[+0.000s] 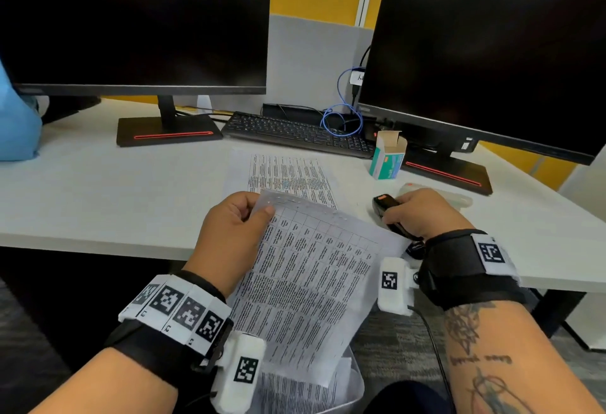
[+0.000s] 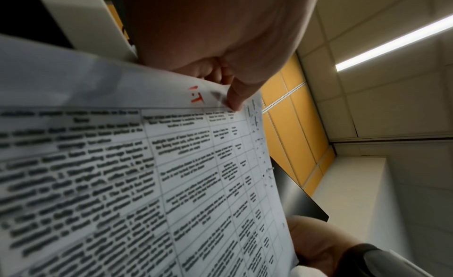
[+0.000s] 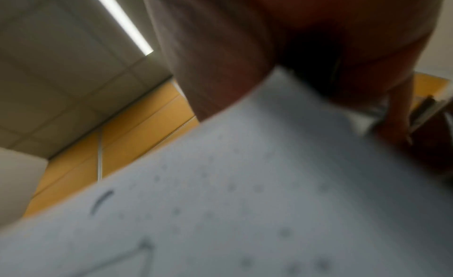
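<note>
My left hand [image 1: 244, 216] pinches the top left corner of a printed sheet of paper [image 1: 308, 282] with a table of text, tilted up over the desk's front edge. In the left wrist view the thumb [image 2: 235, 99] presses on that paper [image 2: 147, 174] near a red mark. My right hand [image 1: 416, 213] grips a black stapler [image 1: 388, 213] with a red label, lying on the desk beside the paper's right edge. In the right wrist view the paper [image 3: 245, 194] is blurred and fills the lower part.
A second printed sheet [image 1: 282, 170] lies flat on the white desk [image 1: 98, 190]. Behind it stand a black keyboard [image 1: 295, 133], two dark monitors [image 1: 131, 20] [image 1: 492, 52], a small green staple box [image 1: 388, 159] with its flap up, a blue cable [image 1: 344, 118] and a blue bag [image 1: 16, 125].
</note>
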Demonstrator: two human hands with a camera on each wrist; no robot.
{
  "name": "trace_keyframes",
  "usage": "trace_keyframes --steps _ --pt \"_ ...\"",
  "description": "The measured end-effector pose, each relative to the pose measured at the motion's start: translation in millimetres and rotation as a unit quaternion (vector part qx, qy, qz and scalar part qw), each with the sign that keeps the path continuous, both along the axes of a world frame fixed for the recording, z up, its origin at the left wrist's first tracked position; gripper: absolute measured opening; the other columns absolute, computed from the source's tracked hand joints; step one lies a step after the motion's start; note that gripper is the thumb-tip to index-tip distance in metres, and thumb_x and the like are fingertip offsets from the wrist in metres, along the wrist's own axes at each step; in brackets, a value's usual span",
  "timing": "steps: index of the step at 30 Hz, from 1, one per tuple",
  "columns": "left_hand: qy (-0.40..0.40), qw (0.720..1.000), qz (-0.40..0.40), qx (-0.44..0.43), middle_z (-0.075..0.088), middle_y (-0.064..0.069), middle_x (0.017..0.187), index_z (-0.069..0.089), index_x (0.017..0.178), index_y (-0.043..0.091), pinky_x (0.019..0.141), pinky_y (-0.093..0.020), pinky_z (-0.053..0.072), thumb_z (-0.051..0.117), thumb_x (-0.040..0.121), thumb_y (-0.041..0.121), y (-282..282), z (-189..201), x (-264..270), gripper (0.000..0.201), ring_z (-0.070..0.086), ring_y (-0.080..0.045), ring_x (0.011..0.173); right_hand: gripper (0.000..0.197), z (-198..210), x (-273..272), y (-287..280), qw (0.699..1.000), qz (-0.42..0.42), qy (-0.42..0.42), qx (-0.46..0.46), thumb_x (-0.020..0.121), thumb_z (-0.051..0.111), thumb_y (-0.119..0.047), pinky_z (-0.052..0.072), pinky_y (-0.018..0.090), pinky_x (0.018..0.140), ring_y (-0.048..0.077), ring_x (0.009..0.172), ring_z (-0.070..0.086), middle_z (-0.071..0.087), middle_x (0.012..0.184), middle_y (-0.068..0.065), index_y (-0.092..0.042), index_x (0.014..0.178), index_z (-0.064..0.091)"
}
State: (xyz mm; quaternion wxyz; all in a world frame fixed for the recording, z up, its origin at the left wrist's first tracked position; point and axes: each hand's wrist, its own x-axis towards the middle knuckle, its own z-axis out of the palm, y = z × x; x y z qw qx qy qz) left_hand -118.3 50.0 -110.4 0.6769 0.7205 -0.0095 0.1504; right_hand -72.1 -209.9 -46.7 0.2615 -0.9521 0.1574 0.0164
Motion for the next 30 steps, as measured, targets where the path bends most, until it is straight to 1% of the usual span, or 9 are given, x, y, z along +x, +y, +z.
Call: trace_keyframes --steps 4,7,10,13,16,19,23,27,30 --pt "-0.008 1.0 -0.005 -0.015 0.074 0.001 0.078 0.068 0.087 0.016 0.066 -0.031 0.053 0.062 0.093 0.013 0.0 2.4 -1.7 0.009 0.068 -0.01 0.069 0.052 9.2 -7.7 1.3 0.995 0.033 -0.085 -0.037 0.088 0.067 -0.041 0.043 0.035 0.101 0.022 0.12 0.054 0.059 0.133 0.004 -0.019 0.134 0.058" --pt "-0.012 0.999 -0.017 -0.03 0.075 -0.001 0.081 0.067 0.088 0.017 0.069 -0.034 0.055 0.061 0.093 0.011 -0.9 3.5 -4.1 0.01 0.07 -0.014 0.074 0.039 21.9 -35.7 11.3 0.974 0.12 -0.181 0.059 0.085 0.064 -0.054 0.048 0.034 0.092 0.01 0.105 0.058 0.067 0.112 -0.007 -0.028 0.114 0.069" --pt "-0.029 0.999 -0.024 -0.025 0.075 -0.004 0.084 0.067 0.087 0.02 0.077 -0.04 0.057 0.061 0.093 0.011 -1.3 2.7 -8.0 0.012 0.071 -0.023 0.082 0.028 31.0 -60.6 26.7 0.968 0.233 -0.083 0.035 0.077 0.074 -0.05 0.048 0.025 0.074 0.004 0.085 0.062 0.068 0.089 -0.012 -0.038 0.103 0.069" --pt "-0.038 0.998 -0.051 -0.004 0.074 0.002 0.076 0.066 0.087 0.019 0.07 -0.03 0.056 0.06 0.093 0.007 -1.6 -0.6 -13.3 0.014 0.069 -0.013 0.073 0.005 21.7 -66.2 38.5 0.958 0.269 -0.02 -0.099 0.083 0.074 -0.032 0.047 0.025 0.063 0.01 0.076 0.063 0.068 0.079 -0.009 -0.029 0.084 0.071" --pt "-0.023 0.993 -0.091 0.065 0.075 0.003 0.079 0.065 0.088 0.019 0.071 -0.03 0.056 0.063 0.091 0.006 2.0 -5.4 -17.5 0.013 0.071 -0.012 0.074 0.025 1.6 -66.7 44.6 0.954 0.265 0.001 -0.143 0.087 0.068 -0.019 0.033 0.023 0.05 0.01 0.058 0.051 0.053 0.059 -0.005 -0.017 0.063 0.062" --pt "-0.018 0.979 -0.117 0.169 0.075 0.005 0.081 0.065 0.083 0.024 0.076 -0.036 0.058 0.067 0.088 0.012 7.1 -6.0 -21.7 0.013 0.071 -0.014 0.078 0.041 -14.4 -68.3 47.4 0.953 0.256 0.017 -0.16 0.088 0.065 -0.015 0.029 0.022 0.048 0.008 0.053 0.045 0.046 0.054 -0.007 -0.021 0.05 0.048" --pt "-0.048 0.95 -0.121 0.284 0.072 0.011 0.078 0.066 0.083 0.028 0.076 -0.035 0.058 0.068 0.087 0.021 10.1 -2.6 -25.2 0.008 0.068 -0.008 0.077 0.031 -23.3 -72.4 48.3 0.946 0.271 0.036 -0.176 0.09 0.061 -0.014 0.033 0.022 0.051 0.012 0.062 0.054 0.056 0.063 -0.003 -0.022 0.06 0.061" --pt "-0.067 0.906 -0.149 0.391 0.064 0.017 0.069 0.061 0.081 0.038 0.064 -0.02 0.048 0.066 0.088 0.023 8.2 -4.8 -29.3 0.017 0.059 0.002 0.068 0.025 -27.5 -74.2 47.0 0.942 0.273 0.051 -0.188 0.091 0.057 -0.013 0.04 0.021 0.071 0.02 0.09 0.064 0.07 0.097 0.002 -0.023 0.105 0.076" --pt "-0.043 0.874 -0.167 0.453 0.062 0.016 0.068 0.061 0.083 0.037 0.063 -0.023 0.046 0.062 0.088 0.024 5.2 -13.7 -28.2 0.014 0.057 0.001 0.066 0.022 -37.7 -70.5 42.8 0.939 0.271 0.07 -0.202 0.091 0.056 -0.01 0.035 0.021 0.072 0.018 0.079 0.054 0.054 0.073 -0.007 -0.024 0.091 0.074"
